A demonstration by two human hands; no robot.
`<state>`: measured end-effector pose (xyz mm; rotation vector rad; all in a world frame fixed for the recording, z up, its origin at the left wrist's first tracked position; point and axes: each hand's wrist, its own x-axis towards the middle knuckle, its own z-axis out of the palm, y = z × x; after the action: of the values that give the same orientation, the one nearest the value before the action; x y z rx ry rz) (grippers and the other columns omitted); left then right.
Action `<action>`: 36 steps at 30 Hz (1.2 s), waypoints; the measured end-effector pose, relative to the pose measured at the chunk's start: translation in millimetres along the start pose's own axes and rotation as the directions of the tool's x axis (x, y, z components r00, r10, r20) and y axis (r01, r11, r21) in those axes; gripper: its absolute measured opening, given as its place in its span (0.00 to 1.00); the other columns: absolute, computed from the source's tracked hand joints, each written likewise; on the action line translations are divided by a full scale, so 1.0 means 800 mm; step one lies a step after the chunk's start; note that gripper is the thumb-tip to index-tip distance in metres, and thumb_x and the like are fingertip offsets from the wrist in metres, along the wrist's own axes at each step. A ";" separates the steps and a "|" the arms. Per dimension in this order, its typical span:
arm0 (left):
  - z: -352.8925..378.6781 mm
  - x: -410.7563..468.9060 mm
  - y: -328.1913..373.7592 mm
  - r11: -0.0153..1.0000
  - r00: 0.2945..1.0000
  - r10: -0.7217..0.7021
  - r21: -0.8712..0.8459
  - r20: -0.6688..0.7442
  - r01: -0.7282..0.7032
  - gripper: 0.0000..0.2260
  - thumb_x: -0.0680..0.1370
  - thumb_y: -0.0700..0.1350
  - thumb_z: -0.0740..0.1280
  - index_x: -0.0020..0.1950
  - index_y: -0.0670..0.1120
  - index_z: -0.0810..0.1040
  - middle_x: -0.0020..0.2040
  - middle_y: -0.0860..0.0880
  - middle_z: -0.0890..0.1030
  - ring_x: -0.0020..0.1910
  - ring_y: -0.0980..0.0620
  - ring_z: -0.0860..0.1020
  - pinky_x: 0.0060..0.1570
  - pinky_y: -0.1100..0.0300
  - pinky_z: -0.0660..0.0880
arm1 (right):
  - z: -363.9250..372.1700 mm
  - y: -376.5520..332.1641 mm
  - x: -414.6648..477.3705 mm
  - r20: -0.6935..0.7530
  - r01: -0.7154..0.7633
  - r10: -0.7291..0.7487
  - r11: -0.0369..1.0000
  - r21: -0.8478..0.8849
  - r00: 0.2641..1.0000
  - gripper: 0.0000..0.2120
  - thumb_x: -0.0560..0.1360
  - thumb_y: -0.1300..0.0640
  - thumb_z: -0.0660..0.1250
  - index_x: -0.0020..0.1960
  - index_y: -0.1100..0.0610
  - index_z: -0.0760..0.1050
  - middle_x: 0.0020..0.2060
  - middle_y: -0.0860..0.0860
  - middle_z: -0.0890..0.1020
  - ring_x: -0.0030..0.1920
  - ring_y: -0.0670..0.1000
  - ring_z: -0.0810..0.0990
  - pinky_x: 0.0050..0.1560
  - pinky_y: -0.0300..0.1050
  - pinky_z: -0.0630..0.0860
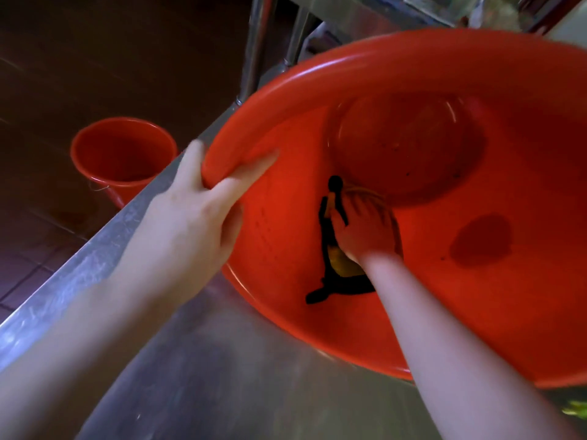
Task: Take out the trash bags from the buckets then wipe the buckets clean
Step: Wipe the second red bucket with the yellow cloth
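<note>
A large red bucket (460,68) lies tilted on a steel counter, its mouth facing me. My left hand (197,214) grips its rim at the left, fingers hooked inside and thumb outside. Deep inside, my right hand (362,230) presses a yellowish cloth (341,265) with dark edges against the inner wall, near the round bottom. A second, smaller red bucket (124,154) stands upright on the floor to the left, with no bag visible in it.
The steel counter (222,360) runs diagonally, its edge at the left. Dark tiled floor (79,58) lies beyond it. Metal legs of a rack (254,42) rise behind the big bucket.
</note>
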<state>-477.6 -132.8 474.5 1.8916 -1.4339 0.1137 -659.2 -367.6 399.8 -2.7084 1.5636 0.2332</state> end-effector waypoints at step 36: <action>0.091 -0.096 0.004 0.752 0.831 -0.531 -0.360 0.165 0.552 0.29 0.74 0.40 0.71 0.70 0.61 0.69 0.57 0.51 0.72 0.51 0.44 0.78 0.46 0.59 0.70 | 0.001 -0.108 -0.155 -0.054 0.270 -0.264 0.953 0.140 0.963 0.29 0.78 0.42 0.41 0.78 0.48 0.55 0.77 0.48 0.59 0.77 0.50 0.54 0.76 0.55 0.51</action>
<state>-534.5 -116.3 386.6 1.8875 -0.7965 -0.4804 -645.8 -217.1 408.9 -2.7777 1.1494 0.0658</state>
